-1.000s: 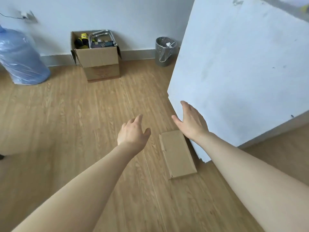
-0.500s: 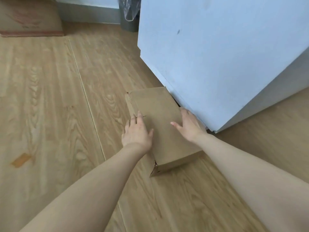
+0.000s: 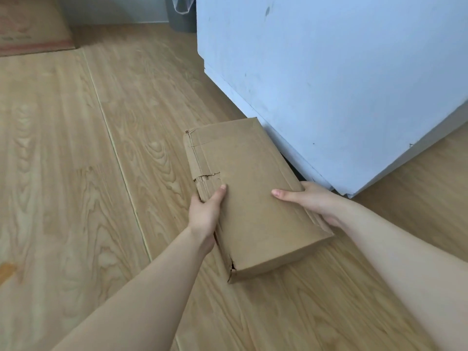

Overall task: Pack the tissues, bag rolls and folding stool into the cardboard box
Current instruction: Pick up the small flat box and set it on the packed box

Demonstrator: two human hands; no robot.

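Both hands hold a flat, folded cardboard box of plain brown corrugated board, low over the wooden floor. The left hand grips its left long edge, thumb on top, just below a ragged tear in that edge. The right hand grips the right long edge, thumb laid flat on the smooth top face. The corner nearest the person is split open. Just beyond the right hand stands a large white panel with small dark marks. Far ahead of the left hand is another brown carton, and ahead of both a grey bin.
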